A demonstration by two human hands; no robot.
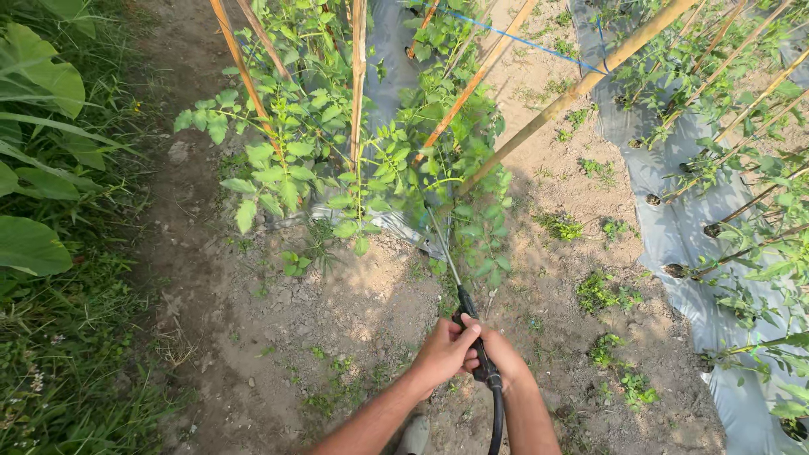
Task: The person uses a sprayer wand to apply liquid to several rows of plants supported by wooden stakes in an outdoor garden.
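Note:
Both of my hands grip a black spray wand handle (477,350) low in the head view. My left hand (442,354) wraps it from the left, and my right hand (504,361) holds it from the right. A thin metal lance (444,248) runs up from the handle toward a leafy green plant (371,168) tied to bamboo stakes (357,84). A black hose (496,417) hangs down from the handle between my forearms.
Bare brown soil with small weeds (598,291) lies around my feet. Grey plastic mulch sheet (674,227) covers a second staked plant row at right. Tall grass and broad leaves (38,168) line the left edge. A long slanted bamboo pole (581,84) crosses overhead.

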